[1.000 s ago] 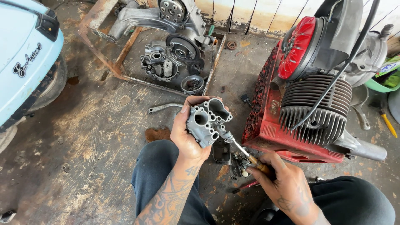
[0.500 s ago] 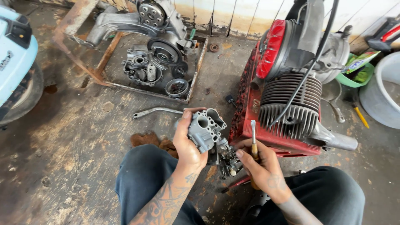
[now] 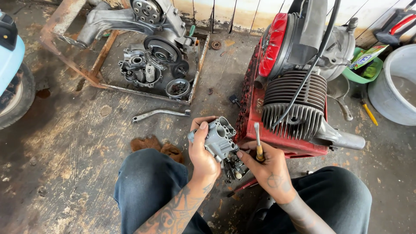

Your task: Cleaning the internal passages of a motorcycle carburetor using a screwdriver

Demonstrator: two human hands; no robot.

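Observation:
My left hand (image 3: 202, 152) grips a grey cast-metal carburettor body (image 3: 219, 138) with several round bores, held over my knees. My right hand (image 3: 265, 166) holds a screwdriver (image 3: 258, 143) with a yellow handle, its shaft pointing up, just right of the carburettor body and apart from it. Small dark metal parts (image 3: 235, 168) lie on the floor between my hands.
A finned engine (image 3: 294, 104) with a red cover sits on a red crate (image 3: 277, 138) to the right. A rusty tray (image 3: 197, 73) with engine cases lies ahead, a flat metal lever (image 3: 158, 114) beside it. A scooter wheel (image 3: 15, 97) stands left, a grey bucket (image 3: 396, 86) right.
My right hand has lifted the screwdriver from down near my knee and turned it upright beside the carburettor body. The view has shifted to the right.

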